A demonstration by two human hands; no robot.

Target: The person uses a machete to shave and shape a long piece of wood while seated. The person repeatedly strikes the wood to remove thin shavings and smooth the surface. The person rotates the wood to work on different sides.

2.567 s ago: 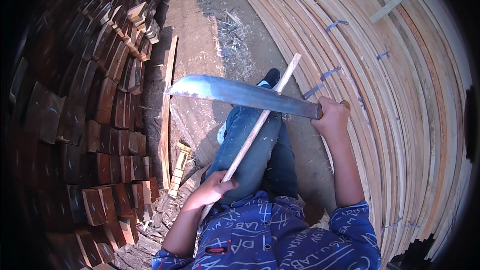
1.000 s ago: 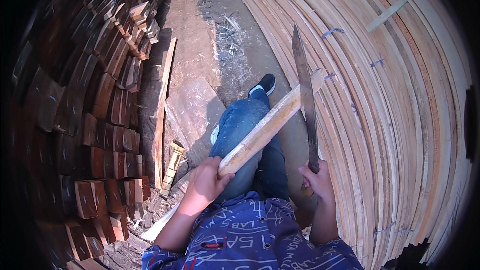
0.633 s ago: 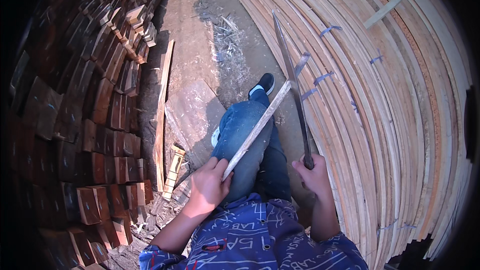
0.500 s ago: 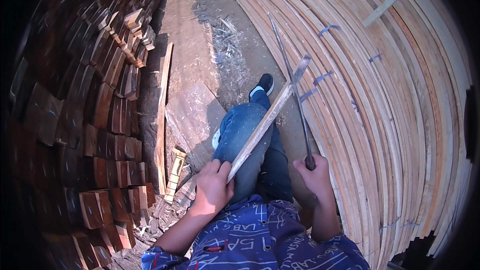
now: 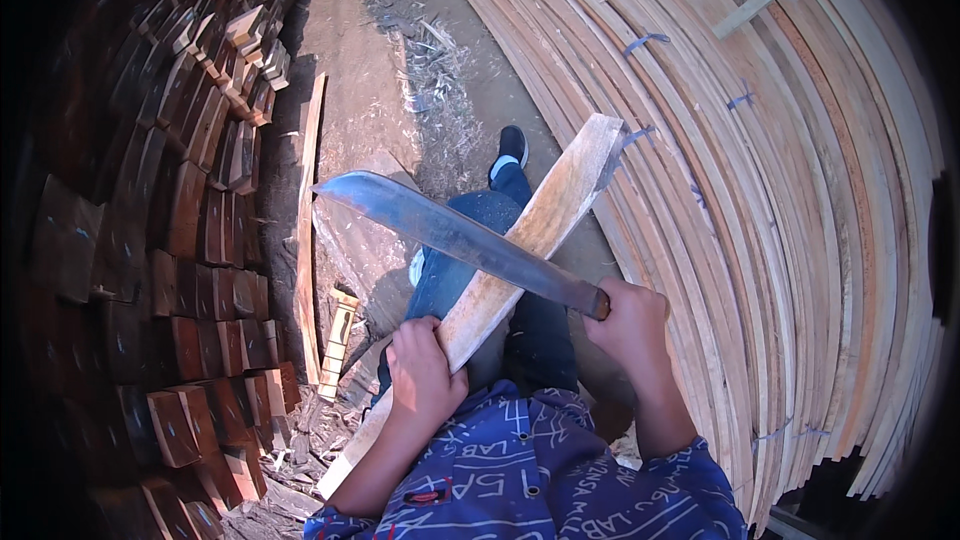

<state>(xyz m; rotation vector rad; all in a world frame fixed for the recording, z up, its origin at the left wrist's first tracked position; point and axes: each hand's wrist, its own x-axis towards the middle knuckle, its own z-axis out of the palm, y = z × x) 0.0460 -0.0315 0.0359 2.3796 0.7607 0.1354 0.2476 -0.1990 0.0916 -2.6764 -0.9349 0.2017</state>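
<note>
A long wooden plank (image 5: 555,205) slants across my lap, its far end up and to the right over the stacked boards. My left hand (image 5: 425,368) is closed around its near part, and the lower end shows beneath my left forearm. My right hand (image 5: 630,328) grips the handle of a machete (image 5: 455,236). The broad, slightly curved blade lies across the plank's upper face, flat side in view, with its tip out to the left. Whether the blade touches the wood cannot be made out.
Stacks of dark cut wood blocks (image 5: 205,320) rise on the left. Long pale boards (image 5: 700,190), tied with blue strips, fill the right. A narrow strip of wood (image 5: 309,230) and a small notched wooden piece (image 5: 338,345) lie on the ground. Wood shavings (image 5: 445,80) are scattered ahead.
The machete has swung from pointing away, edge-on, to lying leftward across the plank. The plank has turned to show its broad face. Both hands keep their hold.
</note>
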